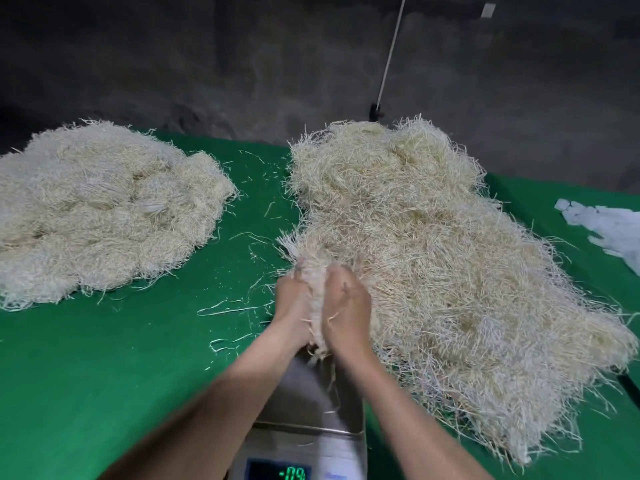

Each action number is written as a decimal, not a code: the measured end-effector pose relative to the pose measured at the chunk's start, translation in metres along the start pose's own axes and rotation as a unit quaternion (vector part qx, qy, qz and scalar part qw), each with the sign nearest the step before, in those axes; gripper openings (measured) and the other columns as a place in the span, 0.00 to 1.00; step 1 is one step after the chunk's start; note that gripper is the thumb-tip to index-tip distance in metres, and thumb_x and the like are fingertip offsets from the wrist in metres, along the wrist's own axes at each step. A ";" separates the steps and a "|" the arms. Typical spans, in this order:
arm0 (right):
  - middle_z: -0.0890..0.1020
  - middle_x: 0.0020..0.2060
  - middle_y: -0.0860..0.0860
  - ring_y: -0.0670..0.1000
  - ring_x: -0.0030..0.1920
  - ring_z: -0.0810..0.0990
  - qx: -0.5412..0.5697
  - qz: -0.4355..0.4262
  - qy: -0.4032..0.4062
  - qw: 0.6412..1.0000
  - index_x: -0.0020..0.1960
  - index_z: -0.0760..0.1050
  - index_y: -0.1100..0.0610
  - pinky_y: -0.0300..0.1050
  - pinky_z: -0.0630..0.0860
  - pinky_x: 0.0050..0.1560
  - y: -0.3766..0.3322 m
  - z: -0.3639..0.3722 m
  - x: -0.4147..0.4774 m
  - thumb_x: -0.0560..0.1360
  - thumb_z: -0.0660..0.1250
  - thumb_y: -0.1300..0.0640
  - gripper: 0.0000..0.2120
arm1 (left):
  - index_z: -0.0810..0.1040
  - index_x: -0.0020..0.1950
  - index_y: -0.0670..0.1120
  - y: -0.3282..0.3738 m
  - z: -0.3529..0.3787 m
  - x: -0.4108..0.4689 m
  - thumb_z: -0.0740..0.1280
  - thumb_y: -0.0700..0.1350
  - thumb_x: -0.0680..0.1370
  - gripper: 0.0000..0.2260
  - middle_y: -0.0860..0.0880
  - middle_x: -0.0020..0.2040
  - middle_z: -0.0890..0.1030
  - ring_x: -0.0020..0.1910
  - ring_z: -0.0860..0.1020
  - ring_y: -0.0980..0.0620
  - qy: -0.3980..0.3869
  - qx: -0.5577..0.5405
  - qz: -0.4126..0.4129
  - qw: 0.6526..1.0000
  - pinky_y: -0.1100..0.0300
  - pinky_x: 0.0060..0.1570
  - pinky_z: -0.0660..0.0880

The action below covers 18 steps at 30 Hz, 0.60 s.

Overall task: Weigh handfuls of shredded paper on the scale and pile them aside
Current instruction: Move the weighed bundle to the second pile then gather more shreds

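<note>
Over the scale (308, 396), left hand (292, 303) and right hand (348, 306) clutch shredded paper (313, 271), fingers curled.

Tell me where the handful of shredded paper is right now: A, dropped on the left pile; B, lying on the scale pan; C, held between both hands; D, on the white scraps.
C: the left hand and right hand grip the handful between them, while the scale pan lies nearly bare.
</note>
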State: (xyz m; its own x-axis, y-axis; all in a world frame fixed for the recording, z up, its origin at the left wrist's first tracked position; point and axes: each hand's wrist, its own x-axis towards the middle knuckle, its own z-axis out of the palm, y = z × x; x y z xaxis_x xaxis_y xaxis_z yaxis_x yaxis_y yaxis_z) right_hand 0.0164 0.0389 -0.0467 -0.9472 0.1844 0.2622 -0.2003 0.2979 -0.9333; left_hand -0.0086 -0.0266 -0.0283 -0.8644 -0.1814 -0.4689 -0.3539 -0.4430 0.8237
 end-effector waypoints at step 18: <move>0.72 0.42 0.41 0.46 0.57 0.64 0.116 0.179 -0.100 0.972 0.47 0.66 0.56 0.46 0.70 0.47 -0.026 0.143 -0.020 0.72 0.61 0.33 0.25 | 0.66 0.63 0.66 0.028 -0.178 -0.011 0.58 0.65 0.75 0.17 0.65 0.63 0.71 0.61 0.68 0.70 0.089 0.149 0.236 0.956 0.65 0.60 0.64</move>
State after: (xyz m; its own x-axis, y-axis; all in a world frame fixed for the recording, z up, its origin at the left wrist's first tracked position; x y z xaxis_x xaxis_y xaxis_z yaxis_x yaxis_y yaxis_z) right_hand 0.0053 -0.1063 -0.0624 -0.9916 0.0445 -0.1216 0.1228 0.0242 -0.9921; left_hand 0.0544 -0.1935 -0.0574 -0.8882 -0.4571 -0.0466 -0.0472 -0.0101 0.9988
